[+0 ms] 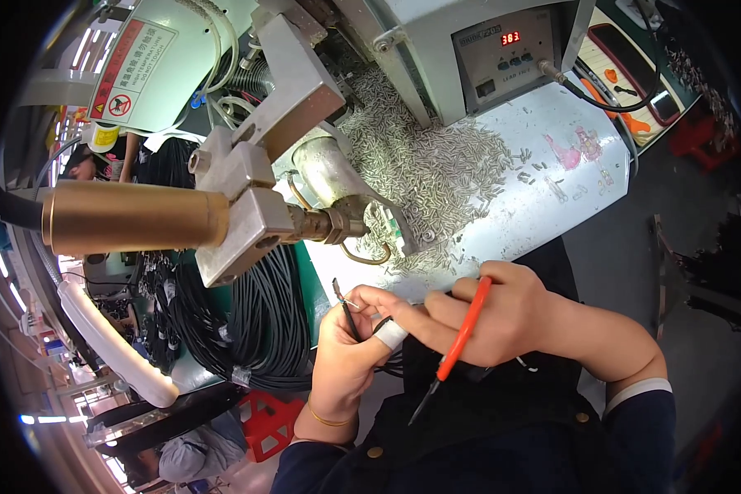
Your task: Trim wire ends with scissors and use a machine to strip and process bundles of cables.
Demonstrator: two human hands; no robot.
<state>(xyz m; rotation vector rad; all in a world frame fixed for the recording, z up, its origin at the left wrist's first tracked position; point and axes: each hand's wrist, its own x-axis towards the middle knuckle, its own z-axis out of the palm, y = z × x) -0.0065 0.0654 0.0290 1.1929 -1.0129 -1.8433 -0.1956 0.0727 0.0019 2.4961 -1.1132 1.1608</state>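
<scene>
My left hand (347,350) is closed on a black cable (351,319), whose stripped end sticks up between thumb and fingers. White tape wraps a fingertip where the two hands meet. My right hand (494,317) holds a slim tool with a red handle (465,329) and a dark pointed metal tip. That tip points down toward my apron, away from the cable. The right fingers reach across and touch the left fingers at the cable end. Just beyond both hands is the machine's metal head (346,226) with a bent copper-coloured tube. What the right fingertips pinch is partly hidden.
Many small silvery metal pieces (428,165) lie heaped on the white work surface (543,202). A gold cylinder (136,218) on a clamp juts in from the left. Coiled black cables (267,317) lie left of my hands. A control box (510,53) stands behind the heap.
</scene>
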